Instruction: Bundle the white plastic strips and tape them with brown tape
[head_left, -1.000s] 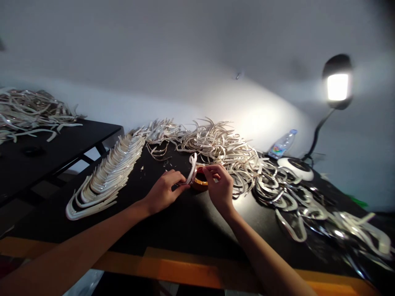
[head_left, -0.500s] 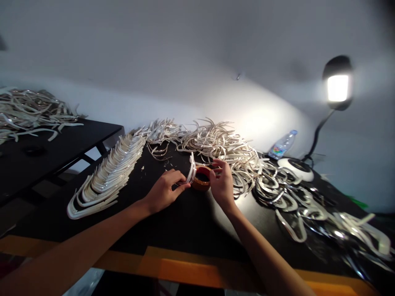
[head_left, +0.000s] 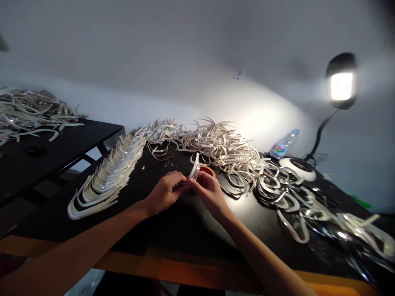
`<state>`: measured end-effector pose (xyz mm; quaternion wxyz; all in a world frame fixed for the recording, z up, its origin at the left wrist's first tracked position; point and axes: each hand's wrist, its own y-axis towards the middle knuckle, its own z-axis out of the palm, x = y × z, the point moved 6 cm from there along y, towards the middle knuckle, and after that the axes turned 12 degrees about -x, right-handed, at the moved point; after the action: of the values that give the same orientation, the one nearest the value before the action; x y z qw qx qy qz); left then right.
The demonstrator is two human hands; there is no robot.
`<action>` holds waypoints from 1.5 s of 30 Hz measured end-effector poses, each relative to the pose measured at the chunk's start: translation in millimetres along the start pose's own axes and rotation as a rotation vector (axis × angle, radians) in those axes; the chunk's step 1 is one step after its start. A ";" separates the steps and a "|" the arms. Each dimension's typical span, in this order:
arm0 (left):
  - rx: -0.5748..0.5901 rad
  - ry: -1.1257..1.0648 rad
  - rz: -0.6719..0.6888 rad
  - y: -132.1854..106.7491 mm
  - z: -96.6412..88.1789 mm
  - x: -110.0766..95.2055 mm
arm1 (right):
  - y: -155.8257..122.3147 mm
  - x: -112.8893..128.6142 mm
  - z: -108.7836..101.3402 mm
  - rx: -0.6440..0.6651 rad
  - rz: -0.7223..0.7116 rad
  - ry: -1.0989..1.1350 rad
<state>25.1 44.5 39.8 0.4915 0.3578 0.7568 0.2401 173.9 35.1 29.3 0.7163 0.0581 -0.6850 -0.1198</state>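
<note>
A few thin, curved white strips (head_left: 195, 167) with a shiny edge stand up between my fingers over the middle of the black table. My left hand (head_left: 166, 191) is closed on their lower end, thumb against fingers. My right hand (head_left: 211, 193) pinches the same strips from the right, its fingertips close to the left ones. Just behind the right hand lies a roll of brown tape (head_left: 209, 169), partly hidden by that hand.
A long overlapping row of curved strips (head_left: 108, 170) lies left; a tangled heap (head_left: 219, 142) lies behind my hands. More bent strips (head_left: 277, 189) spread right, near a plastic bottle (head_left: 284, 144) and a lit lamp (head_left: 341, 86). Another table (head_left: 70, 139) stands left. Orange tape (head_left: 185, 269) lines the front edge.
My right hand has moved left from beside the tape roll and closed on the strips. My left hand keeps its hold, almost in the same place.
</note>
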 end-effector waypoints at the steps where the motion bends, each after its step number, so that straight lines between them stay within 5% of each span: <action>1: 0.004 -0.013 -0.023 -0.8 0.7 1.3 | -0.1 -0.7 -0.3 0.000 0.014 0.023; 14: 0.160 -0.264 -0.366 4.4 0.1 -2.6 | 5.8 -12.1 -12.8 -0.135 0.230 0.294; 23: 0.193 -0.303 -0.443 2.8 -0.2 1.4 | 6.8 -16.7 -12.3 -0.117 0.281 0.270; 28: 0.360 -0.556 -0.663 -2.8 -4.9 3.6 | -4.2 -15.0 4.1 0.050 0.437 0.316; 33: 0.742 -0.381 -0.599 -13.0 2.3 6.0 | -13.5 -29.9 11.8 0.157 0.563 0.203; 35: 0.811 -0.344 -0.630 -17.2 7.1 11.3 | -12.8 -39.0 8.6 0.154 0.578 0.130; 45: 0.704 -0.234 -0.608 -19.4 16.4 35.1 | -0.3 -58.6 -10.1 -0.002 0.448 -0.117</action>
<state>25.0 59.8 -0.8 0.4702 0.2898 0.8021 -0.2271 182.0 48.7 -28.0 0.6843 -0.1033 -0.7208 0.0384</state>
